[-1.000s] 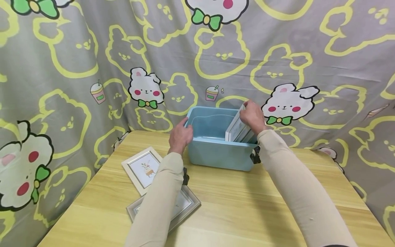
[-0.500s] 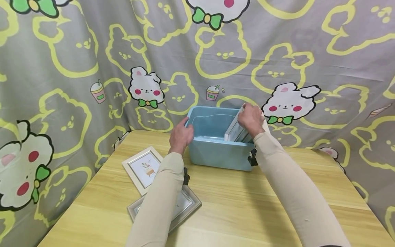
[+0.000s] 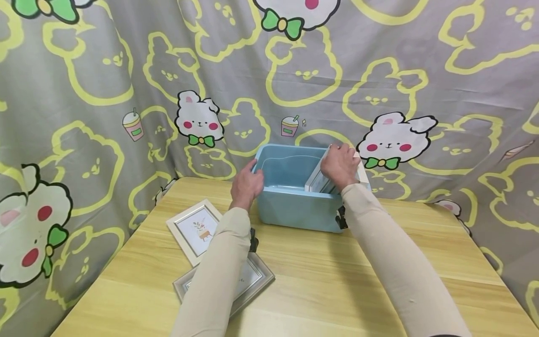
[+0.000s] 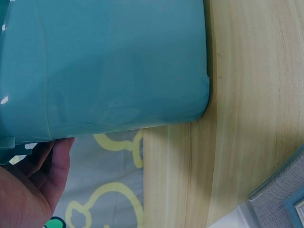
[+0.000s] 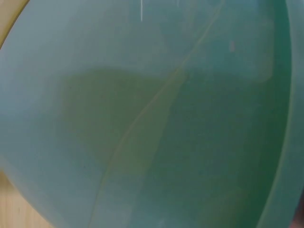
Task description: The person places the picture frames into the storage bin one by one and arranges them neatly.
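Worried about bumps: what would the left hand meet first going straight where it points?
The blue bin: the left hand touches its left rim. Beyond, probably the curtain, though depth is unclear.

A wooden table point(image 3: 307, 285), pale yellow with long grain streaks, spreads out in front of me. Toward its far edge a blue open-topped bin point(image 3: 300, 211) stands upright, one long side facing the near edge. Nearer and to the bin's left, a cream picture frame point(image 3: 197, 229) lies face up at a slant, showing leafy sprigs in an orange pot. Just nearer again, a grey picture frame point(image 3: 254, 280) lies face up, its middle hidden by a beige sleeve point(image 3: 212, 285); whether the two frames overlap, I can't quite tell.
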A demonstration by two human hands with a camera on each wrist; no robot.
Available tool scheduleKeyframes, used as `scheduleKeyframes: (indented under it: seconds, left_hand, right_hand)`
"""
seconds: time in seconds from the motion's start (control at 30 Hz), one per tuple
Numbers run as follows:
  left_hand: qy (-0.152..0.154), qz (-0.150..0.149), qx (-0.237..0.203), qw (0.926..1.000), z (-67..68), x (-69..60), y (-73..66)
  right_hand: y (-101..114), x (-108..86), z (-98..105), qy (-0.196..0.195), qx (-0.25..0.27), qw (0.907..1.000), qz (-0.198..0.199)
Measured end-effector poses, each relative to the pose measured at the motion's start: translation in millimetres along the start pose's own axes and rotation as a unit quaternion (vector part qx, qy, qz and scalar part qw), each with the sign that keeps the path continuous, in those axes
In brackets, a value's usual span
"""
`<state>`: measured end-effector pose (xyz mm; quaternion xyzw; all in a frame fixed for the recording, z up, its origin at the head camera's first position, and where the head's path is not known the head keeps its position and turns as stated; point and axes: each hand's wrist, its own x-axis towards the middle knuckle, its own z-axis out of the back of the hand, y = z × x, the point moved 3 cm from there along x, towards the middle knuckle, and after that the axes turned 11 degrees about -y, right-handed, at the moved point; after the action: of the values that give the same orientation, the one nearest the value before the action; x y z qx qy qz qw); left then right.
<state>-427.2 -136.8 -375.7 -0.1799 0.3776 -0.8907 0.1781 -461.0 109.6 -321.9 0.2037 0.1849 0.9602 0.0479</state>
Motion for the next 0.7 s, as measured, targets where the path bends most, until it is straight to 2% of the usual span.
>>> scheduleKeyframes:
  seconds: [0.37,0.7]
  left_hand:
    - [0.004,-0.002,0.003,1.0000,0.3,-0.3,-0.6]
    - [0.005,-0.002,0.004,1.0000,0.7,0.8,-0.4]
  right_hand:
    - [1.2,-5.4,-0.8,0.004,-0.029,0.9995,0.015]
    - [-3.2,-15.1,3.4,0.011,-0.018,0.9982,0.057]
